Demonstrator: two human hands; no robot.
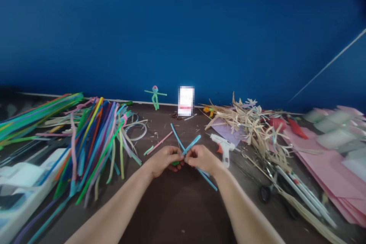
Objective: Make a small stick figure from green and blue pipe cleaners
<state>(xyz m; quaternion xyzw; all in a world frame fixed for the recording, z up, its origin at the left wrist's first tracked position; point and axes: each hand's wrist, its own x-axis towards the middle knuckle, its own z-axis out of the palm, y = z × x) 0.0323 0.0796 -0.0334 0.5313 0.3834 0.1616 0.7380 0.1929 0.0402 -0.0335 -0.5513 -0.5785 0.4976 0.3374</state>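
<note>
My left hand point(163, 161) and my right hand point(202, 159) meet above the dark brown table point(177, 209), their fingertips pinching light blue pipe cleaners point(191, 145) where they cross. One long blue stem runs from the upper left down to the lower right, under my right hand. A shorter blue piece angles up to the right. A small green piece point(175, 163) shows just below my fingers, partly hidden by them. A pink pipe cleaner point(159, 143) lies on the table left of my left hand, apart from it.
A white glue gun point(223, 148) lies right of my hands. A heap of multicoloured pipe cleaners point(94, 148) spreads left, and dried straw point(251, 129) lies right. Black-handled scissors point(265, 194) and pink paper sheets point(320, 164) lie further right. A pipe-cleaner figure point(155, 97) stands at the back, before a blue wall.
</note>
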